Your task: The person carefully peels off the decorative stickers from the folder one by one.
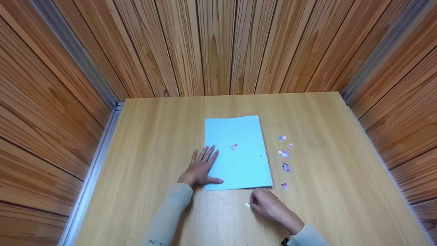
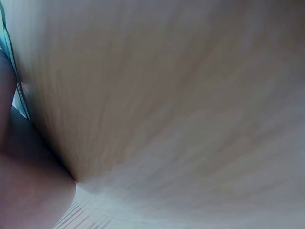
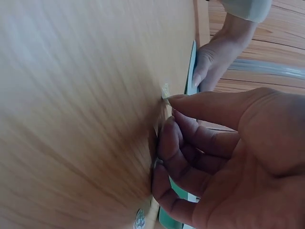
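Note:
A light blue sheet-like folder (image 1: 239, 167), with more than one layer at its edges, lies on the table. My left hand (image 1: 201, 169) rests on its left edge with fingers spread and thumb out over the lower left corner. A small pink foil scrap (image 1: 233, 146) lies on the folder near its middle. Just below the folder's lower right corner, my right hand (image 1: 269, 205) has its fingers curled. In the right wrist view, the tip of the thumb (image 3: 205, 106) and the index finger pinch at the edge of a pale shiny foil scrap (image 3: 165, 90), close over the tabletop.
Several purple and pink foil scraps, including a larger one (image 1: 284, 153), lie in a loose column right of the folder. Wood-pattern walls (image 1: 218, 48) enclose the table (image 1: 153, 136) at back and sides. Mostly blurred tabletop (image 2: 167, 105) fills the left wrist view.

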A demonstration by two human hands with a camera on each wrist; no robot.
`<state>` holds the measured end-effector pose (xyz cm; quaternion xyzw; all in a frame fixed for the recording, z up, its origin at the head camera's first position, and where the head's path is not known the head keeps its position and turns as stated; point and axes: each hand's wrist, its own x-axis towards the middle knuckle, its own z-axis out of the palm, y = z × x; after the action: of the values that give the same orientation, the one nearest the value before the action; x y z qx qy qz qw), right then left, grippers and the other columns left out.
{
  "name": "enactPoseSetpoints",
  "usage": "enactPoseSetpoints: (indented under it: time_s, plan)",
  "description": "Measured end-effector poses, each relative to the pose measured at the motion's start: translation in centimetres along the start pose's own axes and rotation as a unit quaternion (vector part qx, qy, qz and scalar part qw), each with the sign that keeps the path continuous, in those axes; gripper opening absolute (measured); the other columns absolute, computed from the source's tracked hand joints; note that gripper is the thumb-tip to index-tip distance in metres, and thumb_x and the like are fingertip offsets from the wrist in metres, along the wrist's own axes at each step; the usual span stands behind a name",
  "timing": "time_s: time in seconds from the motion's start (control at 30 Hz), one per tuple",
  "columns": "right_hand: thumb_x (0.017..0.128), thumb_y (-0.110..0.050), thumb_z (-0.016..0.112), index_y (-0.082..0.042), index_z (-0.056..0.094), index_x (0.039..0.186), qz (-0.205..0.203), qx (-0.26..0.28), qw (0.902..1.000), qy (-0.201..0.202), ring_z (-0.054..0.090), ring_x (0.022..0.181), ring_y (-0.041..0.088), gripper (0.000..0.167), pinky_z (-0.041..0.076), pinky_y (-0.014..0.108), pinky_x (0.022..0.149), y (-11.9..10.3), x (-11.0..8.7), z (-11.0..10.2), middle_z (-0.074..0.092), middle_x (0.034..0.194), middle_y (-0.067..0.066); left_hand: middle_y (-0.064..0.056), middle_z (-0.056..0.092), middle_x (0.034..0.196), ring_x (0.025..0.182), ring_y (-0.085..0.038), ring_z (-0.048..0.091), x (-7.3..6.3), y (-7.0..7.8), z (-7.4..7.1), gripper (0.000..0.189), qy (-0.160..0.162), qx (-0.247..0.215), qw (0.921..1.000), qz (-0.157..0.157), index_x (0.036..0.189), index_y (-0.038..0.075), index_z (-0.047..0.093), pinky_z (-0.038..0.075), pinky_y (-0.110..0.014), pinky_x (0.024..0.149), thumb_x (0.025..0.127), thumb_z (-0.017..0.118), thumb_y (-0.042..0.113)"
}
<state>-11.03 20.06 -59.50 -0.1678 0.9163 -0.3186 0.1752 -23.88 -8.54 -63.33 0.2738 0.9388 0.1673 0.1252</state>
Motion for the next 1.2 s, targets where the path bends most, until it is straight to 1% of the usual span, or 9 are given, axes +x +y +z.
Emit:
enactPoseSetpoints:
  time_s: [0.23,0.4,0.53,0.67,0.73,0.83,0.97,1.1,1.2]
  plan:
    - [0.094,-0.013,0.072,-0.015,0.061,0.086,0.011,-0.016,0.9998,0.006,0.047,0.075,0.012,0.014,0.040,0.029,0.064,-0.3,0.0,0.3,0.052,0.081,-0.007,-0.005,0.004,0.173,0.159,-0.032,0.001,-0.3,0.4,-0.5,0.114,0.002,0.016,0.9999,-0.002,0.166,0.021,0.014,0.001,-0.063,0.123,0.081,0.066,0.077]
    - [0.093,-0.014,0.074,-0.016,0.061,0.090,-0.010,-0.039,0.9991,0.010,0.047,0.073,0.010,0.014,0.041,0.026,0.063,-0.3,0.1,0.1,0.052,0.081,-0.008,-0.005,0.004,0.173,0.159,-0.032,0.001,-0.3,0.3,-0.4,0.114,0.001,0.017,0.9998,-0.003,0.166,0.021,0.013,0.001,-0.063,0.123,0.081,0.065,0.077]
    - [0.093,-0.015,0.074,-0.017,0.062,0.090,-0.029,-0.035,0.9989,0.013,0.049,0.073,0.007,0.012,0.044,0.024,0.062,-0.9,0.4,-0.7,0.054,0.080,-0.010,-0.005,0.004,0.173,0.159,-0.032,0.001,-0.3,0.3,-0.4,0.115,-0.001,0.022,0.9998,-0.001,0.166,0.020,0.013,0.001,-0.063,0.123,0.081,0.064,0.078]
    - [0.093,-0.014,0.072,-0.015,0.066,0.093,-0.043,-0.023,0.9984,0.029,0.053,0.073,0.007,0.006,0.047,0.024,0.062,-1.8,1.2,-2.2,0.058,0.081,-0.010,-0.005,0.004,0.173,0.159,-0.031,0.001,-0.2,0.3,-0.4,0.115,-0.003,0.027,0.9996,-0.002,0.166,0.020,0.013,0.001,-0.063,0.124,0.081,0.064,0.078]
    - [0.094,-0.015,0.073,-0.013,0.068,0.098,-0.044,-0.030,0.9976,0.044,0.055,0.075,0.008,0.007,0.049,0.024,0.063,-2.2,1.6,-3.0,0.060,0.084,-0.007,-0.005,0.003,0.173,0.159,-0.031,0.001,-0.1,0.4,-0.4,0.115,-0.004,0.027,0.9996,-0.001,0.166,0.021,0.012,0.001,-0.063,0.123,0.081,0.064,0.078]
    - [0.094,-0.018,0.075,-0.013,0.069,0.108,-0.039,-0.042,0.9961,0.066,0.058,0.083,0.009,0.016,0.051,0.024,0.067,-2.6,2.1,-4.2,0.063,0.093,-0.005,-0.004,0.002,0.173,0.159,-0.031,0.000,-0.1,0.5,-0.5,0.115,-0.004,0.024,0.9997,-0.002,0.166,0.021,0.012,0.000,-0.063,0.123,0.081,0.064,0.079]
    - [0.094,-0.021,0.076,-0.015,0.067,0.117,-0.033,-0.059,0.9934,0.092,0.063,0.096,0.014,0.026,0.056,0.029,0.076,-2.7,3.0,-5.3,0.064,0.107,-0.001,-0.004,0.003,0.173,0.159,-0.031,0.000,-0.1,0.5,-0.5,0.115,-0.003,0.020,0.9998,-0.002,0.166,0.021,0.012,0.000,-0.063,0.123,0.081,0.065,0.078]
    - [0.095,-0.022,0.075,-0.013,0.065,0.126,-0.015,-0.064,0.9930,0.098,0.063,0.106,0.022,0.034,0.056,0.038,0.085,-2.2,4.7,-6.0,0.063,0.119,0.006,-0.005,0.004,0.173,0.159,-0.032,0.001,-0.2,0.6,-0.6,0.114,-0.001,0.022,0.9998,0.000,0.166,0.020,0.013,0.000,-0.063,0.123,0.082,0.065,0.077]
    - [0.095,-0.022,0.075,-0.011,0.062,0.133,0.009,-0.062,0.9943,0.087,0.060,0.113,0.026,0.042,0.055,0.044,0.091,-1.7,6.0,-6.2,0.060,0.126,0.009,-0.006,0.004,0.173,0.159,-0.032,0.001,-0.3,0.5,-0.6,0.114,0.001,0.023,0.9997,0.001,0.166,0.020,0.013,0.001,-0.063,0.123,0.082,0.066,0.076]
